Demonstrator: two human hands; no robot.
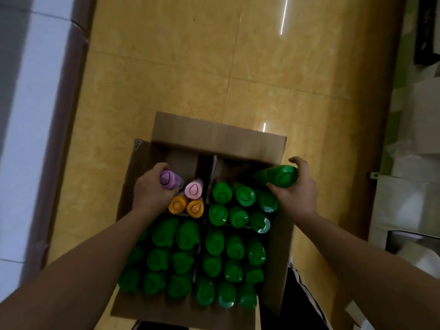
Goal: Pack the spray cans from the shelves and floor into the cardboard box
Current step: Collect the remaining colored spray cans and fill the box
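Head view, straight down into the cardboard box [214,131] on the yellow tiled floor [262,67]. Left hand [152,190] has its fingers wrapped round a purple-capped spray can [167,178], upright in the far-left compartment, just beside a pink-capped can [193,189] and two orange-capped cans [177,205]. Right hand [296,190] curls fingers and thumb round a green spray can [281,176], tilted over the box's far-right corner, above the empty back slots. Rows of green-capped cans [234,246] stand upright and fill the near compartments, split by a cardboard divider [213,166].
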